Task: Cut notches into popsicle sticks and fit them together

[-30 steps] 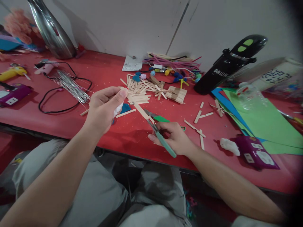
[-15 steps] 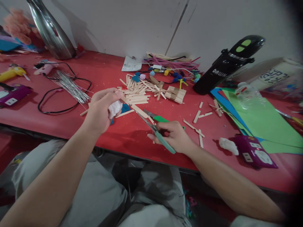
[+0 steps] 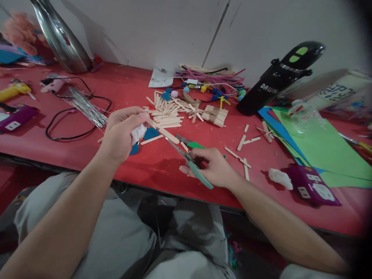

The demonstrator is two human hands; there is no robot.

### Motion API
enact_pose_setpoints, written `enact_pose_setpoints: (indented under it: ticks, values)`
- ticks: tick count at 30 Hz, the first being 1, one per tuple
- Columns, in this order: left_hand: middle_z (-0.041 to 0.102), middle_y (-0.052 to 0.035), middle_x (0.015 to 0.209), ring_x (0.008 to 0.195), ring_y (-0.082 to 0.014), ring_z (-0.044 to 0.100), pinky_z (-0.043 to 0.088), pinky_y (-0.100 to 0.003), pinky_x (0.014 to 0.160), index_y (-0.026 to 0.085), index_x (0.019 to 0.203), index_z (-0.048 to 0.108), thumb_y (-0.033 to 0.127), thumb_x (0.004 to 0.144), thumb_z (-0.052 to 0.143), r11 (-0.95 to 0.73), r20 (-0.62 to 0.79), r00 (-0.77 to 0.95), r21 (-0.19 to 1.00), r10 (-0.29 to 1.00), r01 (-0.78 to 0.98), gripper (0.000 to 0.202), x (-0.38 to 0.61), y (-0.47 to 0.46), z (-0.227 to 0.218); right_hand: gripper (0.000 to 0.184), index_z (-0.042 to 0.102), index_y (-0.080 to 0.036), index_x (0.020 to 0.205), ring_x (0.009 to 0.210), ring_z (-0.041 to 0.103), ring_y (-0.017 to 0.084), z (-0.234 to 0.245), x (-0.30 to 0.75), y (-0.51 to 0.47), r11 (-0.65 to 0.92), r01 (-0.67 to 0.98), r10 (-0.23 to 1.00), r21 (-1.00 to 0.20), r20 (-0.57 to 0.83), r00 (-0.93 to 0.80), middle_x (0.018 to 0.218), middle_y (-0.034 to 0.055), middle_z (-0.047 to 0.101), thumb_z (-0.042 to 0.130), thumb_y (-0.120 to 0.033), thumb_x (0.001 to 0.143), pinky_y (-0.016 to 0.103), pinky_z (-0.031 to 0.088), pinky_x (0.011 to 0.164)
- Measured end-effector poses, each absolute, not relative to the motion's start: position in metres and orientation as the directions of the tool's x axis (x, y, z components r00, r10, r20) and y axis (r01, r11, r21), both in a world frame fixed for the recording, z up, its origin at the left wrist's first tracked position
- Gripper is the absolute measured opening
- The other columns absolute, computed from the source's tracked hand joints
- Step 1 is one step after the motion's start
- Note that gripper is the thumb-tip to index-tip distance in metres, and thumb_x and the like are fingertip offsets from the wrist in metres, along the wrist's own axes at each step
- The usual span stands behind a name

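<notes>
Red-covered worktop against a pale wall, viewed from above the seated person's lap. The left hand grasps a flat wooden craft stick, pinching its near end between thumb and fingers; a crumpled white wad shows beneath the same fingers. The stick slants down toward the right hand, in front of the loose pile of craft sticks. The right hand is closed around the green handles of a pair of scissors, whose blades point toward the left hand and overlap the stick in this view; whether metal and wood touch cannot be told. Just beyond the scissors lies a green-handled utility knife, partly hidden by the right hand. Dark blue pieces lie beside the left hand. To the right of the pile rests a panel of sticks set side by side, with cut stick pieces scattered nearer the person. Farther right are a leaning black bottle marked DAWN, green sheets and a purple power strip. At left lie a bundle of silvery wires and a yellow glue gun.
</notes>
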State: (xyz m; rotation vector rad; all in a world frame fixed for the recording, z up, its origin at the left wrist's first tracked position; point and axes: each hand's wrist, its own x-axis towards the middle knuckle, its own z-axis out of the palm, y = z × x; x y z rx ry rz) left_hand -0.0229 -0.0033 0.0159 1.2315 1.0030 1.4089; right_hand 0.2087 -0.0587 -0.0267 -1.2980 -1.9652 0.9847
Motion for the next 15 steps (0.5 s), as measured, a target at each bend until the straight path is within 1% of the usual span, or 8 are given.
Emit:
enact_pose_setpoints:
  ticks: [3,6,8,10,11,13,15]
  values:
    - [0.055,-0.0005,0.050,0.042,-0.0072,0.043,0.028,-0.024,0.040,0.020,0.053,0.068,0.025,0.068,0.070,-0.186,0.184,-0.027,0.968,0.983,-0.169,0.016,-0.020,-0.004,0.014,0.048,0.046,-0.019,0.061,0.056,0.035,0.009,-0.025,0.210,-0.059,0.248,0.519,0.936,-0.818,0.065,-0.346,0.059,-0.0055,0.040,0.078,-0.053,0.071,0.025,0.031,0.053]
    - [0.057,-0.0006,0.053,0.044,-0.0071,0.044,0.029,-0.024,0.040,0.019,0.054,0.069,0.025,0.068,0.070,-0.189,0.186,-0.030,0.961,0.982,-0.200,0.015,-0.020,-0.003,0.014,0.048,0.045,-0.020,0.064,0.057,0.035,0.009,-0.021,0.212,-0.059,0.255,0.539,0.933,-0.803,0.058,-0.354,0.060,-0.0057,0.040,0.078,-0.053,0.072,0.025,0.031,0.054]
    - [0.054,0.0002,0.053,0.044,-0.0066,0.043,0.026,-0.024,0.038,0.019,0.054,0.067,0.025,0.067,0.072,-0.190,0.178,-0.068,0.949,0.982,-0.253,0.014,-0.023,-0.001,0.018,0.045,0.046,-0.020,0.068,0.058,0.035,0.010,-0.019,0.214,-0.058,0.283,0.589,0.924,-0.757,0.050,-0.379,0.063,-0.0058,0.041,0.077,-0.053,0.073,0.024,0.030,0.054]
    - [0.050,0.0014,0.052,0.042,-0.0054,0.039,0.019,-0.024,0.036,0.019,0.053,0.064,0.025,0.063,0.075,-0.193,0.154,-0.138,0.922,0.978,-0.335,0.016,-0.029,0.002,0.024,0.043,0.049,-0.020,0.073,0.059,0.035,0.010,-0.018,0.215,-0.057,0.304,0.651,0.921,-0.696,0.041,-0.387,0.065,-0.0056,0.042,0.077,-0.053,0.072,0.024,0.030,0.054]
    - [0.047,0.0022,0.050,0.040,-0.0044,0.036,0.016,-0.025,0.037,0.019,0.052,0.061,0.025,0.061,0.076,-0.181,0.127,-0.167,0.914,0.978,-0.363,0.019,-0.032,0.004,0.028,0.043,0.050,-0.020,0.074,0.059,0.035,0.010,-0.019,0.216,-0.055,0.304,0.675,0.928,-0.672,0.051,-0.368,0.066,-0.0053,0.042,0.077,-0.054,0.072,0.024,0.031,0.054]
    - [0.051,0.0033,0.056,0.038,-0.0023,0.031,0.016,-0.027,0.038,0.018,0.053,0.059,0.021,0.062,0.076,-0.178,0.086,-0.244,0.906,0.966,-0.384,0.019,-0.038,0.007,0.033,0.043,0.052,-0.019,0.075,0.059,0.037,0.010,-0.019,0.219,-0.051,0.269,0.698,0.955,-0.663,0.092,-0.281,0.066,-0.0044,0.045,0.076,-0.055,0.072,0.025,0.032,0.056]
    - [0.053,0.0034,0.057,0.037,-0.0024,0.029,0.016,-0.027,0.038,0.019,0.052,0.058,0.024,0.065,0.075,-0.155,0.064,-0.249,0.918,0.966,-0.365,0.022,-0.040,0.008,0.033,0.042,0.055,-0.019,0.077,0.061,0.041,0.011,-0.020,0.225,-0.044,0.210,0.708,0.978,-0.674,0.135,-0.162,0.069,-0.0025,0.049,0.075,-0.055,0.073,0.026,0.033,0.057]
